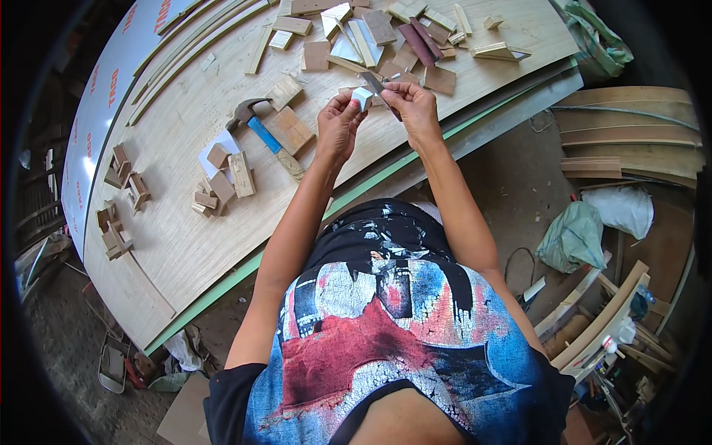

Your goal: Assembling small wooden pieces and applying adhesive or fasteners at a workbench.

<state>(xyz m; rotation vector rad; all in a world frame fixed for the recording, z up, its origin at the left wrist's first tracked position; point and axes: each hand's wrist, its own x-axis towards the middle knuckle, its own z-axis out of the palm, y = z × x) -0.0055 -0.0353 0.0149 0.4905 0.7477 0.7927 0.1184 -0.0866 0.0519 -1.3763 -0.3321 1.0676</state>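
Over the wooden work surface (185,245), my left hand (337,126) pinches a small white angular block (362,97) between thumb and fingers. My right hand (417,113) is closed on a flat, dark grey strip-like tool (372,81), whose exact kind I cannot make out. The tool's free end slants up and left, close beside the block; whether they touch is unclear. Just left of my left hand lies a hammer (263,135) with a blue and wood-coloured handle. Flat wood blocks (293,130) lie next to it.
Many wood offcuts (382,30) are heaped at the far side. Small blocks (220,182) and joined wood pieces (113,231) sit at the left, and long strips (193,55) lie at far left. Bags (571,236) and curved boards (627,122) are on the right.
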